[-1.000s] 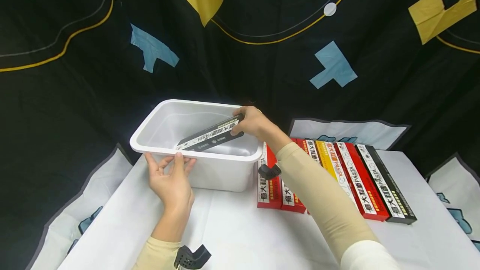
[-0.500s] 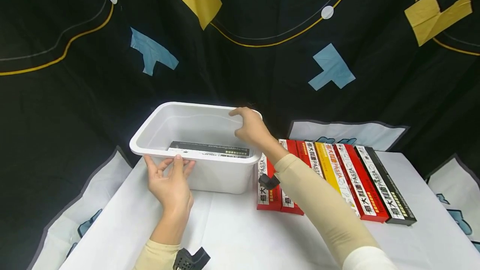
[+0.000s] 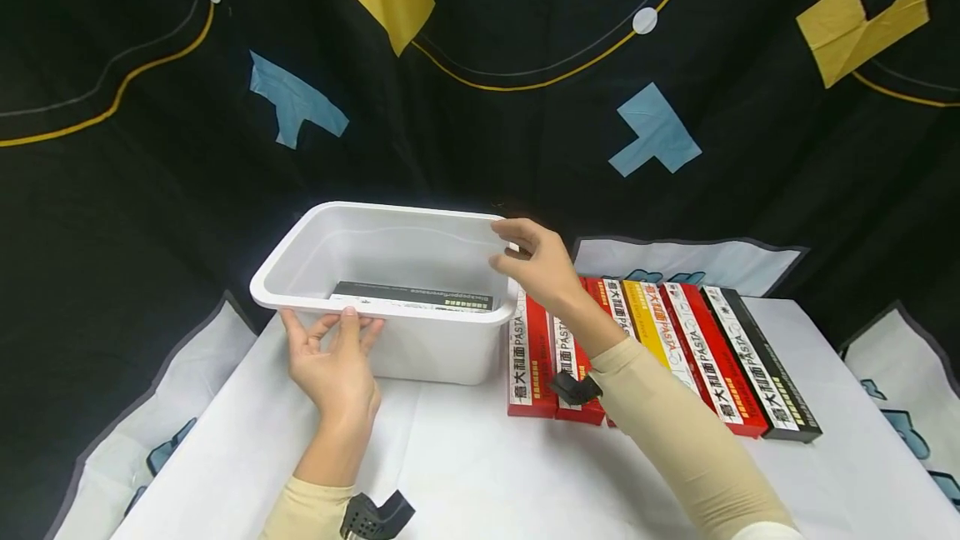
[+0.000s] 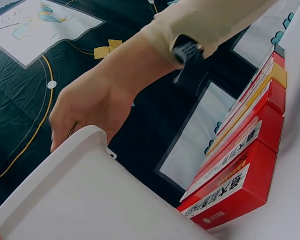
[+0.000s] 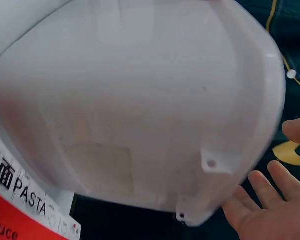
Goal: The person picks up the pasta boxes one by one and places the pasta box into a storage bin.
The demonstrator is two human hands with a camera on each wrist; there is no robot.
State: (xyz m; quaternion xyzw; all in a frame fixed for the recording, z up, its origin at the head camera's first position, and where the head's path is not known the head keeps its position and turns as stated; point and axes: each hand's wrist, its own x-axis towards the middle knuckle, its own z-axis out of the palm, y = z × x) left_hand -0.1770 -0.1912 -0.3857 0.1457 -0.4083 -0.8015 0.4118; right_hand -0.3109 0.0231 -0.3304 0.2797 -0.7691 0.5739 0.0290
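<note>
A white plastic bin (image 3: 442, 348) stands on the table, and a black pasta box (image 3: 412, 293) lies inside it along the bottom. My left hand (image 3: 335, 373) holds the bin's front rim, thumb at the rim and fingers beneath it. Over the bin's right end is my right hand (image 3: 538, 263), its fingers relaxed and holding nothing. In the right wrist view that hand (image 5: 270, 207) is spread beside the bin's end wall (image 5: 155, 100). Just right of the bin lies a red pasta box (image 3: 528, 365), partly hidden by the bin.
A row of pasta boxes lies on the white table (image 3: 480, 473) to the right: several red ones, a yellow box (image 3: 663, 327) and a black box (image 3: 768, 365) at the far end. My right forearm crosses over the row. A black curtain (image 3: 480, 148) hangs behind.
My right hand has let go of the black pasta box, which dropped from a tilt to lie in the bin. That hand then moved right. My left hand stays on the rim.
</note>
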